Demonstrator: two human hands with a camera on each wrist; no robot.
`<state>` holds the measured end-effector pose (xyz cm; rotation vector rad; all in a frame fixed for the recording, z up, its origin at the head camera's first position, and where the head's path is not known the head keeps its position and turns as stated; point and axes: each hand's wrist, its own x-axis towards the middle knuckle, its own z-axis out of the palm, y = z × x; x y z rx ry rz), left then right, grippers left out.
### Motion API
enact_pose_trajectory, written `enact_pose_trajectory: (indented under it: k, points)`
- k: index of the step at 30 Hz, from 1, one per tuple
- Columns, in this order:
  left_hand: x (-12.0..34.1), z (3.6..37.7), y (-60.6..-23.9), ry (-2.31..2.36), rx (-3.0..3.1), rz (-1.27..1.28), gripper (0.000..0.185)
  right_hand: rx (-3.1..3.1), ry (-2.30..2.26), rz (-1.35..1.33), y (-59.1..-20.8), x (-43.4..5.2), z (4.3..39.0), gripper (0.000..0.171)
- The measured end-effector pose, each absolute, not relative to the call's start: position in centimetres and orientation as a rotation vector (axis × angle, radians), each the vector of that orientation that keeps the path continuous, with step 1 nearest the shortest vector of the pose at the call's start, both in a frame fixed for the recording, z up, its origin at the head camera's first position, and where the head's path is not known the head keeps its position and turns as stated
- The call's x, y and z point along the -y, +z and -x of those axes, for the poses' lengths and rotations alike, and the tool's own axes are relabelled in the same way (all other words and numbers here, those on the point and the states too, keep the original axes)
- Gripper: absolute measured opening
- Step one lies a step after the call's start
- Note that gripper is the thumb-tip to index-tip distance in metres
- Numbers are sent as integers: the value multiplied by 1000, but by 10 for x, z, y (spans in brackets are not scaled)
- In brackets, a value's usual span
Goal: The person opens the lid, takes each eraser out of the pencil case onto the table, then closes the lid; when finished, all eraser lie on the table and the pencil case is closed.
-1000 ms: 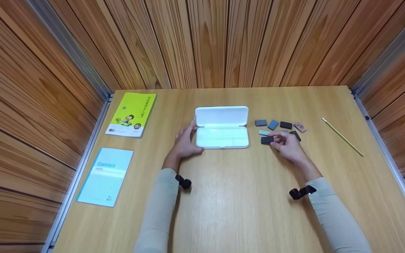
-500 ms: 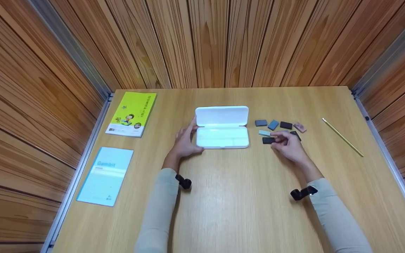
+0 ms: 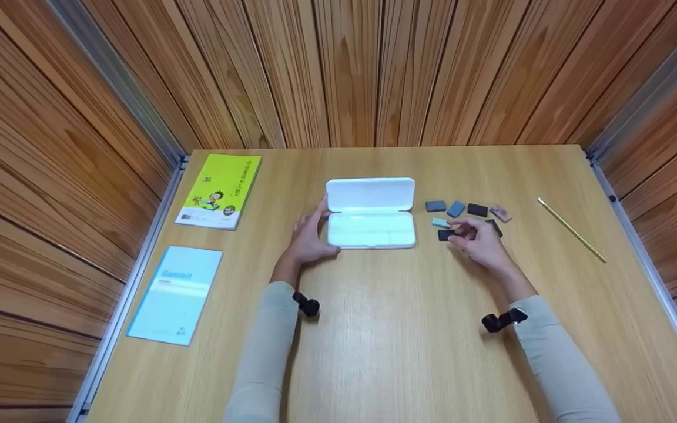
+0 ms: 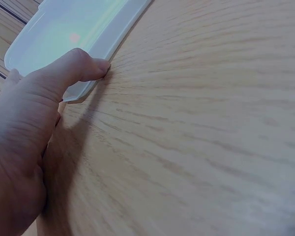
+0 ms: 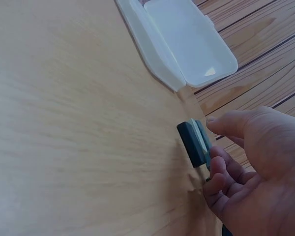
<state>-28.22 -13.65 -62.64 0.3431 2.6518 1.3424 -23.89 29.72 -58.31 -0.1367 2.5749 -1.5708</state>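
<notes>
A white pencil case [image 3: 371,195] stands open-lidded mid-table. My left hand [image 3: 310,238] grips its left side, thumb at the front corner and fingers round behind; the thumb [image 4: 91,70] shows on the front rim in the left wrist view. My right hand [image 3: 481,242] is at a group of small erasers, its bent fingers overlapping the end of a black eraser [image 3: 443,235]. A pale green eraser [image 3: 439,222] lies just behind that one. In the right wrist view the fingertips are right beside the black eraser [image 5: 191,146], with a gap between thumb and fingers.
Behind the right hand lie two blue-grey erasers [image 3: 435,206], a dark eraser [image 3: 478,210] and a pinkish one [image 3: 500,213]. A yellow pencil [image 3: 572,230] is farther right. Two booklets, a green one [image 3: 221,191] and a light blue one [image 3: 175,296], lie at left.
The right hand dips slightly right, then comes back a little left, covering a bit more of the black eraser's end. The left hand and the pencil case stay put.
</notes>
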Motion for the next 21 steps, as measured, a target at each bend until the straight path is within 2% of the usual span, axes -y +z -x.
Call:
enact_pose_trajectory:
  k: [12, 21]
  points:
    - [139, 282, -627, 1324, -2670, -371, 136, -2630, -1524, 191, -568, -274, 255, 40]
    - [138, 282, -628, 1324, -2653, -356, 135, -2595, -1620, 219, -567, -254, 273, 46]
